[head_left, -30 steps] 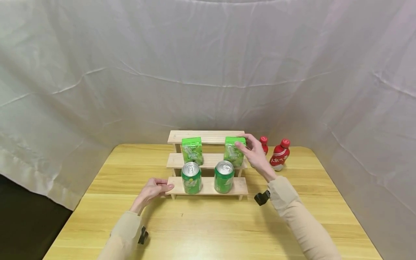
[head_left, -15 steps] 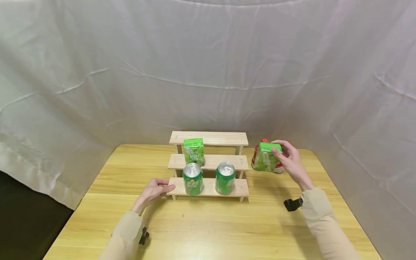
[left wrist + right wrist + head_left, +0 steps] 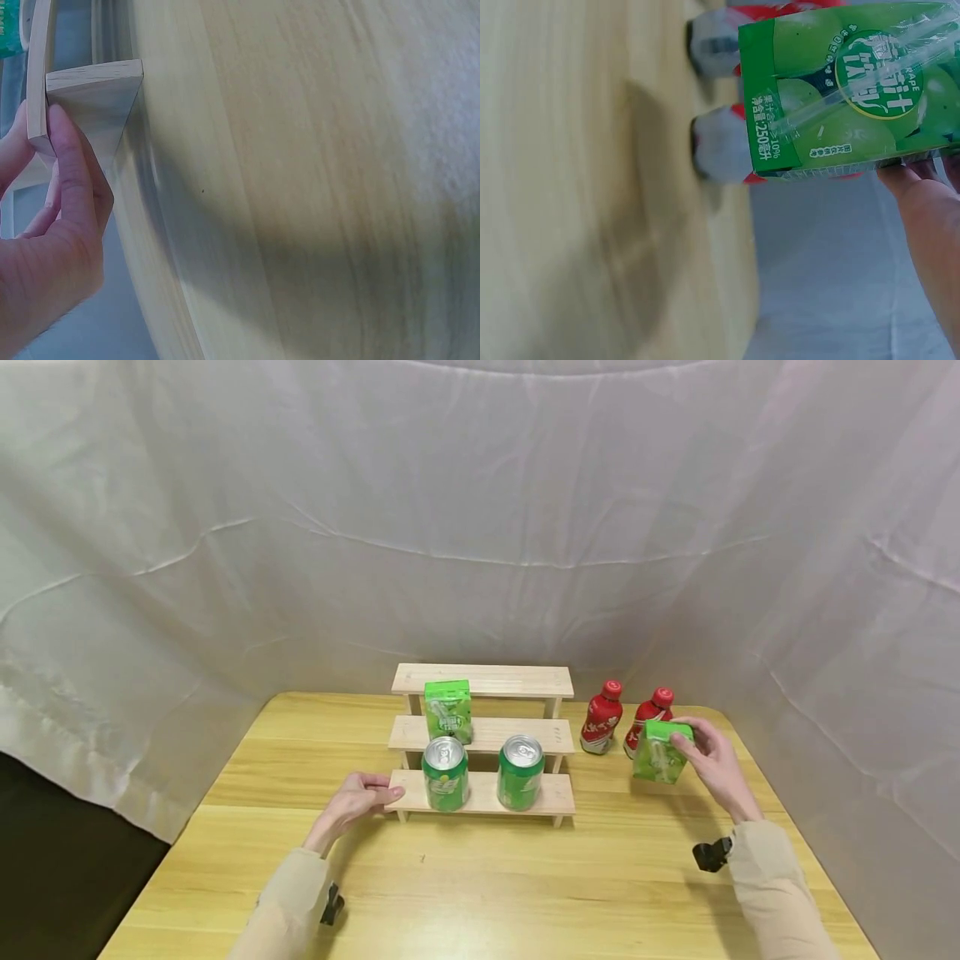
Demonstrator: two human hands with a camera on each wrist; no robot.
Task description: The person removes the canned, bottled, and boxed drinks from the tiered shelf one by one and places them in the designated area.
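A green grape juice box (image 3: pixel 660 758) is gripped by my right hand (image 3: pixel 712 764), fingers at its top and right side. In the right wrist view the juice box (image 3: pixel 855 86) appears raised over the table, its straw wrapped on the front. My left hand (image 3: pixel 352 806) pinches the left end of the lowest board of a three-tier wooden shelf (image 3: pixel 483 680); the left wrist view shows thumb and fingers around the board's end (image 3: pixel 40 112). Another juice box (image 3: pixel 448 714) stands on the middle tier. Two green soda cans, a left can (image 3: pixel 446 781) and a right can (image 3: pixel 519 781), stand on the lowest tier.
Two red bottles, a left bottle (image 3: pixel 602 718) and a right bottle (image 3: pixel 651 714), stand right of the shelf; the held box partly covers the right one. A wooden table (image 3: pixel 465 893) lies below, with a grey curtain (image 3: pixel 480 527) behind it and at the sides.
My right hand has lifted the right juice box off the middle tier and carried it right, then nearer to me, in front of the red bottles. The left hand stays on the shelf.
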